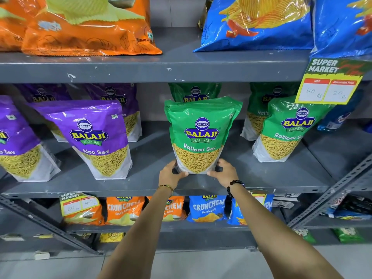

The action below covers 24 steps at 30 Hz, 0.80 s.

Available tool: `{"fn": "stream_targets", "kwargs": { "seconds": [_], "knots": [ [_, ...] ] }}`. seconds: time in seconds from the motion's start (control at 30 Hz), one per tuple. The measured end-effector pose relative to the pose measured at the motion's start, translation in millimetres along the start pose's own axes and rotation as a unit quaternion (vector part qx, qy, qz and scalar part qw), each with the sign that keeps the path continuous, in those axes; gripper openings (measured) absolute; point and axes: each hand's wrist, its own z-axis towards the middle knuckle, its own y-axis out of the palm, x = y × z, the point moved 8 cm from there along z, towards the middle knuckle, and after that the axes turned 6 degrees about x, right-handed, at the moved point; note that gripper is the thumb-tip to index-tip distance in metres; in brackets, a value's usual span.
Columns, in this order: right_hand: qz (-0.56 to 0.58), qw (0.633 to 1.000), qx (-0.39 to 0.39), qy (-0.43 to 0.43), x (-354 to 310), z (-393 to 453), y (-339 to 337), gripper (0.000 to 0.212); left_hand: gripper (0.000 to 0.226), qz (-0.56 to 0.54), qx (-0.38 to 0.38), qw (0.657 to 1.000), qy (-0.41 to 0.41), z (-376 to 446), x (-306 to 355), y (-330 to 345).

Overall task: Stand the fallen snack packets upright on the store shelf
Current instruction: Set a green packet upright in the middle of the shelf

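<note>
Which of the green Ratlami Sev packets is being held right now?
The middle front green Ratlami Sev packet: the left hand and right hand grip its bottom corners. The front packet to its right stands untouched.

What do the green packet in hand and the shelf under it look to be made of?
Green packet: looks like glossy plastic film, with shine on its top and a see-through window showing the yellow sev. Both hands, left and right, hold its base. Shelf: likely grey-painted sheet metal, matte, with chipped paint spots along its front edge.
</note>
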Motion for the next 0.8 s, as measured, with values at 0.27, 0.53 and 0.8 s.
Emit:
{"fn": "stream_targets", "kwargs": {
  "seconds": [0.27,0.53,0.8],
  "knots": [
    [-0.099,0.995,0.017,-0.010,21.4,-24.4,-7.0,0.076,0.076,0.117,0.037,0.992,-0.021,-24.5,-24.8,4.0],
    [-0.096,0.989,0.110,0.014,59.2,-45.9,-71.1,0.065,0.064,0.163,-0.010,0.984,0.065,-68.6,3.3,58.5],
    [-0.042,0.974,0.204,0.085,112.5,-10.6,-175.4,0.061,0.068,0.153,-0.101,0.975,0.123,-63.4,85.5,167.7]
  ]
}}
